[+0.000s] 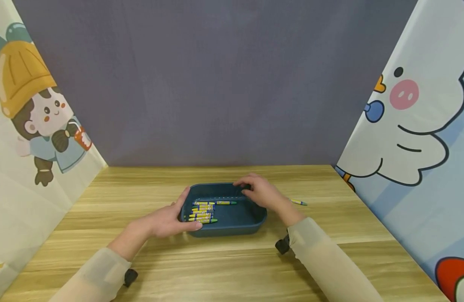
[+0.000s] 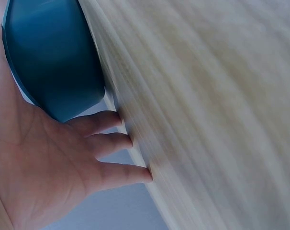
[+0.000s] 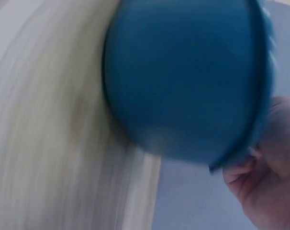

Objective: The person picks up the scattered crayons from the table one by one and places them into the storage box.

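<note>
A dark blue plastic bin [image 1: 226,230] sits on the wooden table. Inside its left half lie several crayons [image 1: 201,213] in yellow and blue wrappers, most side by side. One green-tipped crayon [image 1: 226,203] points right near the back of the row. My left hand [image 1: 165,220] rests against the bin's left end, thumb along the front rim; in the left wrist view, three straight fingers [image 2: 128,173] reach the tabletop. Over the bin's back right part is my right hand [image 1: 263,193], thumb and forefinger apart with nothing visible between them. The bin wall partly hides it in the right wrist view.
Another green-tipped crayon [image 1: 299,202] lies on the table just right of my right wrist, partly hidden by it. A grey panel [image 1: 220,84] stands along the table's back edge. Cartoon-printed sheets flank the table left and right.
</note>
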The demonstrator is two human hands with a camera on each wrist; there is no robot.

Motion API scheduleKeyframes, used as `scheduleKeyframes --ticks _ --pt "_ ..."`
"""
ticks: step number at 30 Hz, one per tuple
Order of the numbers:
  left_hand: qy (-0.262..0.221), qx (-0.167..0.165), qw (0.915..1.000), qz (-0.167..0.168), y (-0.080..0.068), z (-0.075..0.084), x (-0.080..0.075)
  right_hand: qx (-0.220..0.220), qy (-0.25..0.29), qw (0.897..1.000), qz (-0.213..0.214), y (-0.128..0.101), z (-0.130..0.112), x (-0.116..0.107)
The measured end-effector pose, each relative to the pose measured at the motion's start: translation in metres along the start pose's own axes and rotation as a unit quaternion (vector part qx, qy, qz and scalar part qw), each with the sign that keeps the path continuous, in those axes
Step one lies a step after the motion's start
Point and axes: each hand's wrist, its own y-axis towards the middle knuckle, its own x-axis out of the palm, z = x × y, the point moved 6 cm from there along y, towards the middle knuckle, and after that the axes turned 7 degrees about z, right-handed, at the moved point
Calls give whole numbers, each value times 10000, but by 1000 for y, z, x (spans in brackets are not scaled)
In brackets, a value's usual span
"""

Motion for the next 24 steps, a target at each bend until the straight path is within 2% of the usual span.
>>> scheduleKeyframes --ticks 5,14,20,24 --pt "69 -19 10000 -3 1 0 1 392 534 9975 247 -16 29 -27" --pt "73 3 10000 14 2 -1 1 1109 423 9928 184 -55 97 -48" --pt "61 -2 10000 32 2 -2 1 1183 286 9925 -64 -81 131 -57" --pt "32 30 10000 38 3 -2 1 1154 221 9928 -253 -93 146 -65"
